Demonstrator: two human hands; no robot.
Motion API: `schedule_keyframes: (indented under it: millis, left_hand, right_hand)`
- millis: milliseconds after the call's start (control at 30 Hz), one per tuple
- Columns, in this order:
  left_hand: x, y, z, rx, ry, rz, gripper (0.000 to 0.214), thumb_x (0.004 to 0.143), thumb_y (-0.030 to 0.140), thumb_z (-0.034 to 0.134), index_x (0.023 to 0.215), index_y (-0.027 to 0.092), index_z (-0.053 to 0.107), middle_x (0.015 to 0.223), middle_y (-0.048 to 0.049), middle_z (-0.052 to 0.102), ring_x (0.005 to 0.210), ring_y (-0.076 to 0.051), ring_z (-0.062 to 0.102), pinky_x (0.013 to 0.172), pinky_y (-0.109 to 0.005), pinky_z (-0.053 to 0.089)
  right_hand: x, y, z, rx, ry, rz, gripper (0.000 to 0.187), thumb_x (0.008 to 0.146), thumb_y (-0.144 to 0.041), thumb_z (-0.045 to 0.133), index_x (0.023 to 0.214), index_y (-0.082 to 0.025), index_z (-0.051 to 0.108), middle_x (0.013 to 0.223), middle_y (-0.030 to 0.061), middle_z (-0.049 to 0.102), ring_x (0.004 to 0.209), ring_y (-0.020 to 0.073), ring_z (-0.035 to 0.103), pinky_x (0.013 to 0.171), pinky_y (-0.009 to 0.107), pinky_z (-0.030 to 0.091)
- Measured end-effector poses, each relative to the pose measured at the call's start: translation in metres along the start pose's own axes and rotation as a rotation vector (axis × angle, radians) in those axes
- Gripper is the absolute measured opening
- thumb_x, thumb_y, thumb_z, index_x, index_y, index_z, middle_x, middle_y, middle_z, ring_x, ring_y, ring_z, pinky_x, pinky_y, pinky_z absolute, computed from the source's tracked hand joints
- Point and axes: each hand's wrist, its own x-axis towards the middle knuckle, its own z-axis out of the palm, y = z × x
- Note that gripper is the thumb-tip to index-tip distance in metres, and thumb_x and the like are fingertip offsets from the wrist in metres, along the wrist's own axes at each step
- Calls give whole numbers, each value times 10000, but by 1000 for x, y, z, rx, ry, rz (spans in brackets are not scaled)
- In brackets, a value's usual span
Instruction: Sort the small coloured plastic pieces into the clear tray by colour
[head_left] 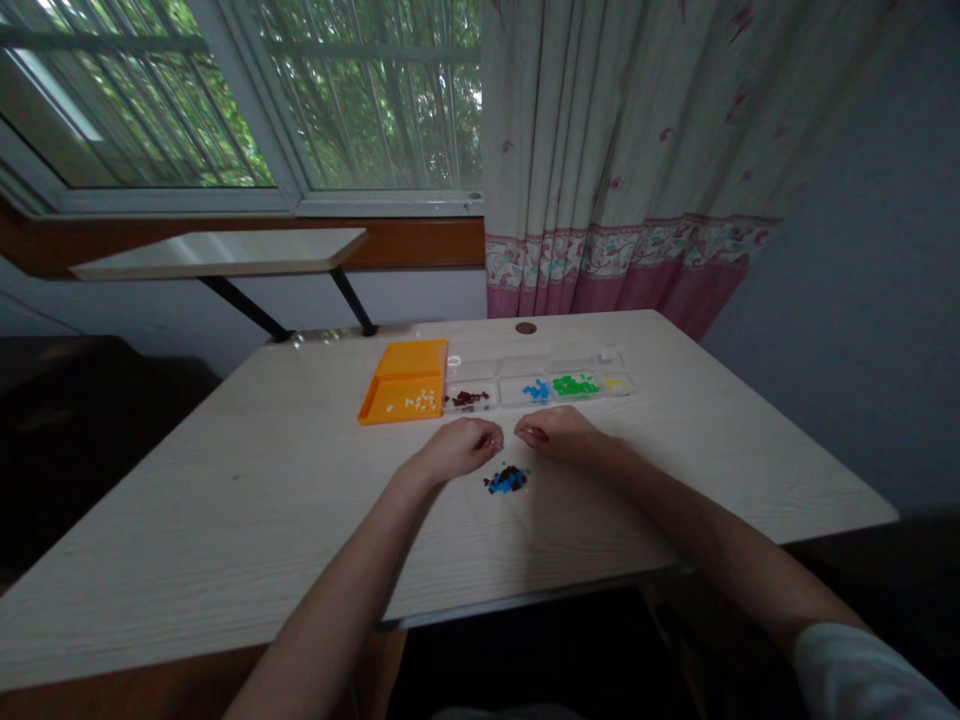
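Note:
My left hand (466, 446) is closed just above the table, its thumb and fingers pressed together. A tiny bluish speck shows at its fingertips, too small to name. Facing it, my right hand (561, 434) is also closed in a pinch; whatever it may hold is hidden. Between and just below them lies a small mixed pile of blue, dark brown, green and yellow pieces (508, 480). Beyond my hands stands a clear compartment tray (525, 366). Dark brown pieces (468, 399), blue pieces (536, 390), green pieces (576, 385) and yellow pieces (615, 384) lie in its front compartments.
An orange tray (409, 358) with white pieces (421, 401) adjoins the clear tray on the left. A round brown disc (526, 328) lies near the table's (247, 500) back edge. A raised shelf (225, 252) on black supports stands at the back left, below the window.

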Motion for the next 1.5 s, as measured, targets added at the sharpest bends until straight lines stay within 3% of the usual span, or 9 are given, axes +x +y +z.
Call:
schedule_keyframes:
  millis: [233, 433, 867, 1133, 1267, 1500]
  left_hand:
    - [6, 2, 10, -165, 146, 40, 235, 862, 259, 399, 888, 128, 592, 844, -68, 626, 750, -142, 544, 680, -229, 403]
    - [8, -1, 14, -221, 163, 33, 234, 858, 280, 431, 888, 130, 607, 806, -54, 626, 741, -140, 545, 672, -229, 403]
    - [6, 4, 8, -239, 207, 27, 230, 840, 310, 454, 858, 130, 598, 679, -7, 558, 614, -102, 476, 567, -196, 346]
    - [1, 3, 2, -205, -24, 67, 162, 681, 120, 493, 753, 128, 638, 645, -3, 564, 567, -86, 458, 539, -185, 339]
    - [1, 4, 1, -182, -63, 87, 187, 618, 92, 509, 738, 135, 647, 646, 4, 568, 573, -83, 459, 542, -181, 340]
    - [1, 3, 4, -173, -81, 68, 166, 642, 143, 533, 756, 144, 654, 641, 4, 572, 558, -81, 468, 530, -181, 338]
  right_hand:
    - [1, 8, 14, 66, 114, -79, 167, 811, -306, 547, 912, -235, 659, 714, -6, 647, 634, 109, 552, 584, 201, 340]
    - [2, 6, 19, 122, 220, -95, 137, 788, -315, 584, 859, -234, 668, 637, -21, 615, 576, 95, 519, 553, 191, 329]
    - [1, 8, 18, 157, 324, -133, 156, 790, -316, 560, 846, -216, 665, 587, -27, 590, 515, 80, 483, 528, 182, 329]
    - [-3, 25, -4, 87, 678, -45, 285, 827, -399, 487, 792, -189, 678, 584, 24, 604, 514, 107, 516, 568, 217, 409]
    - [-4, 30, -7, 49, 718, 14, 296, 827, -415, 484, 805, -198, 685, 590, 31, 617, 532, 119, 533, 584, 232, 431]
    - [-4, 30, -6, 52, 720, -19, 280, 826, -395, 499, 801, -187, 685, 582, 24, 614, 509, 108, 523, 567, 221, 425]
